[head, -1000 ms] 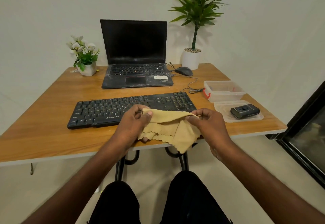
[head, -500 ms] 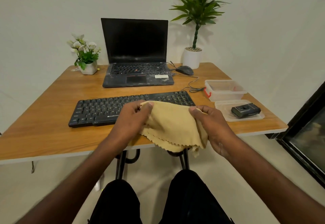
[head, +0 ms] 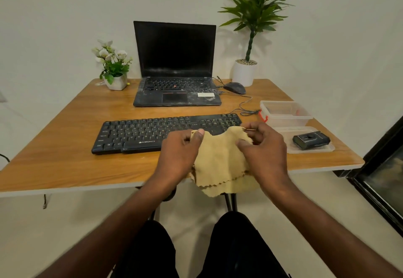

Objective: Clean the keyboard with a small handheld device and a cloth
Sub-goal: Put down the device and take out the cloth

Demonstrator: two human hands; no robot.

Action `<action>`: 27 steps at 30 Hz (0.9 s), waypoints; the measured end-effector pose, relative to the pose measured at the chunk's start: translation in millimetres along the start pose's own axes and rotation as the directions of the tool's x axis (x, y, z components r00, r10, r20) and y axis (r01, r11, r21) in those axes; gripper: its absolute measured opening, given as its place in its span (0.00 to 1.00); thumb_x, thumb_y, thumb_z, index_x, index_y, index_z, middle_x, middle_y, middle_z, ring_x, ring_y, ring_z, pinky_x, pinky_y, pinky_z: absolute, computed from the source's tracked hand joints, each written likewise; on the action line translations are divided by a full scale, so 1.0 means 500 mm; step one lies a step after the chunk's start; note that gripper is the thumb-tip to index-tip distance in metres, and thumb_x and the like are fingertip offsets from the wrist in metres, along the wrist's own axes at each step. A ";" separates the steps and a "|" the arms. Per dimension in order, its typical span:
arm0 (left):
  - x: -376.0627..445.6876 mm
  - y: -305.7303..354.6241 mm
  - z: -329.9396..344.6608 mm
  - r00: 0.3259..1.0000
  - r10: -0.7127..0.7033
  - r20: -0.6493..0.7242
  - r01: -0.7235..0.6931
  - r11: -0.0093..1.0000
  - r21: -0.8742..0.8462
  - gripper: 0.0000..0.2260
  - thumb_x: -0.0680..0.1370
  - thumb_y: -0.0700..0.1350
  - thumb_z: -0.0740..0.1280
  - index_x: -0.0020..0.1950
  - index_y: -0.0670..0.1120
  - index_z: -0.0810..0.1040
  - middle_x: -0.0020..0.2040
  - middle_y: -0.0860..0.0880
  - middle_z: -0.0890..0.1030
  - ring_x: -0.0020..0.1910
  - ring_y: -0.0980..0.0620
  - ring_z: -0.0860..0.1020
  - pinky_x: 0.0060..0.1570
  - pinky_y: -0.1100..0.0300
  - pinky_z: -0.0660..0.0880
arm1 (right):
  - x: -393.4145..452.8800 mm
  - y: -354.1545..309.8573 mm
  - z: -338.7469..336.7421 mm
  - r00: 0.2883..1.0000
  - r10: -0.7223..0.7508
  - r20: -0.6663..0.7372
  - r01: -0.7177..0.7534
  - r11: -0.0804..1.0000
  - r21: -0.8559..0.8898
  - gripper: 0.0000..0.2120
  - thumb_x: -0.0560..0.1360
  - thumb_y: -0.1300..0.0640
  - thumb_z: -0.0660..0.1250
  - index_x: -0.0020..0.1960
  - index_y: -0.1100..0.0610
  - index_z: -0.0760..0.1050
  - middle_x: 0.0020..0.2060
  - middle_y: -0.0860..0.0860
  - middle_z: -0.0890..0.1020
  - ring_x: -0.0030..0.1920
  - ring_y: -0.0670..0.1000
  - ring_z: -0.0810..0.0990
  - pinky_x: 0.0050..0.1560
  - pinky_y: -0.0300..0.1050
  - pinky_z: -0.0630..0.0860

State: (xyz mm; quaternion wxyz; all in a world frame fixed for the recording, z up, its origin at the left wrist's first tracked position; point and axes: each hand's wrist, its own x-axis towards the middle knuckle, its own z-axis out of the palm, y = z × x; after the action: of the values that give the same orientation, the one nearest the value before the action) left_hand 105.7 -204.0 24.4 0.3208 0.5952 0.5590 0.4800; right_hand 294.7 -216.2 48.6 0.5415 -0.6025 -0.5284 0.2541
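So the yellow cloth is held up in the lower middle of the frame, just in front of the table's near edge, folded over so two scalloped hems hang one above the other. The left hand pinches its upper left corner between thumb and fingers, and the right hand has its fingers curled round the upper right edge. The cloth's top covers a bit of the black Zebronics keyboard, which lies flat across the middle of the wooden table.

Over at the right edge, the small black handheld device sits on a clear plastic lid, with a clear plastic box with red clips just behind it. I think there's something small inside the box, but it's too blurry to call.

Further back, centre frame, is an open laptop with a dark screen and a dusty-looking deck. A wired mouse sits to its right, its cable trailing toward the box. A small white-flower pot is upper left, a tall green plant in a white pot upper right.
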 end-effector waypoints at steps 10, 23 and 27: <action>-0.015 0.021 -0.004 0.954 -0.152 0.260 0.249 0.882 -0.399 0.27 0.85 0.62 0.63 0.47 0.39 0.84 0.37 0.42 0.86 0.35 0.50 0.85 0.38 0.56 0.82 | -0.054 -0.037 0.038 0.901 -0.085 0.425 0.047 0.994 0.099 0.23 0.81 0.66 0.65 0.72 0.46 0.74 0.63 0.44 0.83 0.63 0.38 0.79 0.62 0.43 0.80; 0.001 -0.012 -0.023 0.830 -0.045 0.556 0.517 0.437 -0.737 0.21 0.83 0.41 0.69 0.76 0.41 0.77 0.68 0.37 0.82 0.59 0.43 0.85 0.65 0.41 0.77 | 0.007 0.006 -0.016 0.730 0.210 0.651 -0.511 0.801 0.314 0.20 0.79 0.51 0.71 0.67 0.59 0.79 0.52 0.54 0.87 0.50 0.52 0.86 0.55 0.53 0.81; 0.007 -0.006 -0.029 0.842 -0.128 0.524 0.503 0.536 -0.677 0.15 0.87 0.43 0.63 0.74 0.46 0.78 0.66 0.40 0.84 0.59 0.42 0.85 0.58 0.43 0.83 | 0.006 0.020 -0.017 0.683 0.235 0.692 -0.571 0.762 0.305 0.17 0.76 0.62 0.72 0.64 0.61 0.80 0.58 0.59 0.85 0.53 0.56 0.86 0.51 0.52 0.85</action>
State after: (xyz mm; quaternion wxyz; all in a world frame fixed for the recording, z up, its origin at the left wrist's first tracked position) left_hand 91.0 -202.2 27.3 0.7445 0.3615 0.3048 0.4713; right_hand 306.5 -215.0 42.7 0.4017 -0.4287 -0.4380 0.6805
